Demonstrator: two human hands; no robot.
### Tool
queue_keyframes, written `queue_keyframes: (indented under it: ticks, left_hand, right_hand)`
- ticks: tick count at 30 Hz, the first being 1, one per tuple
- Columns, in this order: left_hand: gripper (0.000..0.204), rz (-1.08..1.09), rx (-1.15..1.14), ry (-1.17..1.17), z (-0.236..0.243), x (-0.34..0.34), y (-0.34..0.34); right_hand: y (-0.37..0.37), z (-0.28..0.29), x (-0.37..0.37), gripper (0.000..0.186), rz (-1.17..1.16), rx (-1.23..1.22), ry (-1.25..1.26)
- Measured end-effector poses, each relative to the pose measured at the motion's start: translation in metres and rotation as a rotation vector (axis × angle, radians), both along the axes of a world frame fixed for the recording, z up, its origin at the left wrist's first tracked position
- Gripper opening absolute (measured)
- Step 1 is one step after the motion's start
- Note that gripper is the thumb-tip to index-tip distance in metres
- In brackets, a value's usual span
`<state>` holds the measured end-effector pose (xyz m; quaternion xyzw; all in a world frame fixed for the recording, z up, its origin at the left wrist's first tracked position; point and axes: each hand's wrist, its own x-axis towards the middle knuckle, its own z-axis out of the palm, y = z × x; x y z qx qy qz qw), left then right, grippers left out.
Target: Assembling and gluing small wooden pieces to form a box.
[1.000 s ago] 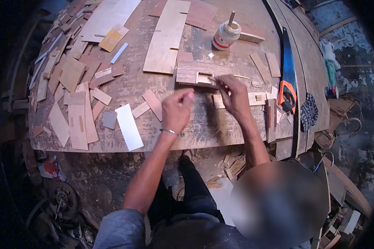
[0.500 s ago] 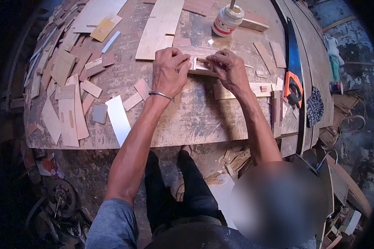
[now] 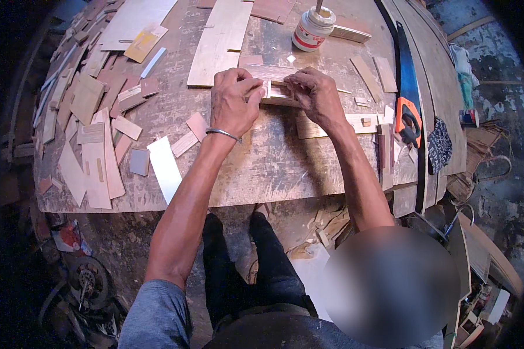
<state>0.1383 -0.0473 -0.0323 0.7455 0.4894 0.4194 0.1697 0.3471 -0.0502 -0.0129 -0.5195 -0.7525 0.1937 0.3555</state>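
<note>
Head view: both hands meet over a small wooden piece (image 3: 276, 93) lying near the middle of the workbench (image 3: 273, 168), toward its far edge. Left hand (image 3: 233, 104) grips the piece's left end, fingers curled over it. Right hand (image 3: 315, 93) pinches its right end with the fingertips. A long plank (image 3: 221, 41) lies just beyond the left hand. A glue jar (image 3: 310, 29) stands at the far edge. A handsaw (image 3: 407, 99) lies along the right edge, and wood scraps (image 3: 93, 134) cover the left side.

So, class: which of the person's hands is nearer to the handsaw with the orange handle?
Right. The right hand lies between the small wooden piece and the handsaw; the left hand is farther left.
</note>
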Motion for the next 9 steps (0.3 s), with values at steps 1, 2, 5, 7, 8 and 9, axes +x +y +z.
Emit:
queue_keyframes:
  ticks: [1,2,5,7,8,9]
  left_hand:
    - [0.018,0.0,0.009,0.012,0.0002,0.0,0.0002]
    - [0.017,-0.001,0.018,0.024,0.0003,-0.0001,0.0004]
    - [0.017,-0.001,0.019,0.037,0.0024,0.0,0.0008]
    - [0.017,-0.002,0.016,0.039,0.0037,0.0013,0.0018]
    - [0.018,-0.003,0.013,0.041,0.0039,0.0021,0.0023]
    - [0.018,-0.003,0.014,0.041,0.0043,0.0025,0.0031]
  right_hand:
    - [-0.0007,0.0009,-0.0008,0.017,-0.005,-0.001,0.002]
    - [-0.0011,0.002,-0.0012,0.017,-0.005,-0.001,0.002]
    - [-0.0004,0.0034,-0.001,0.017,0.005,-0.006,-0.032]
    - [0.0002,0.0016,-0.0021,0.017,-0.006,0.015,-0.014]
    - [0.0003,0.0012,-0.0016,0.017,-0.006,0.015,-0.015]
    - [-0.0001,0.0009,-0.001,0.018,-0.014,0.007,-0.032]
